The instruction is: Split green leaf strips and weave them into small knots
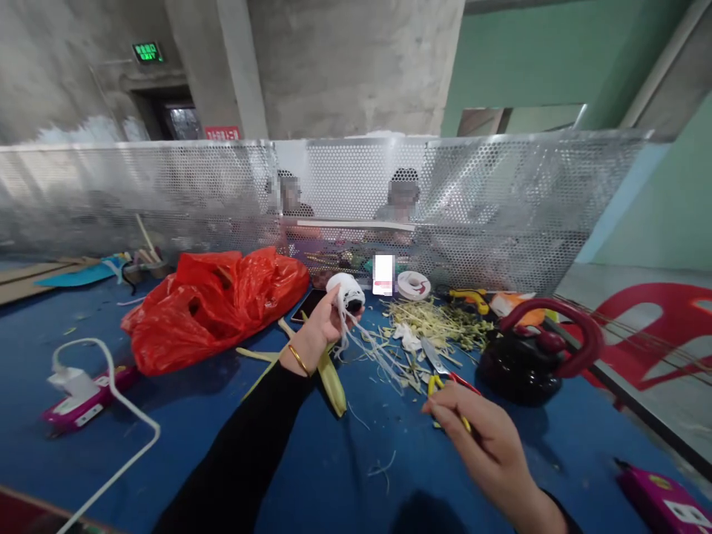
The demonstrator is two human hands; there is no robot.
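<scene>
My left hand (321,320) is stretched forward over the blue table (233,437) and grips a white spool of string (345,291). Loose white strands (370,348) trail from the spool down to the right. A gold bangle sits on that wrist. My right hand (483,437) is lower right, its fingers closed on the yellow and red handles of scissors (439,371), whose blades point up and left. A long green-yellow leaf (331,378) lies under my left forearm. Cut leaf scraps (434,322) are heaped just beyond the scissors.
A red plastic bag (211,300) lies to the left. A dark kettle with a red handle (531,356) stands right of the scissors. A pink power strip (83,400) with a white cable is near left. Two people sit behind the perforated metal screen (500,200).
</scene>
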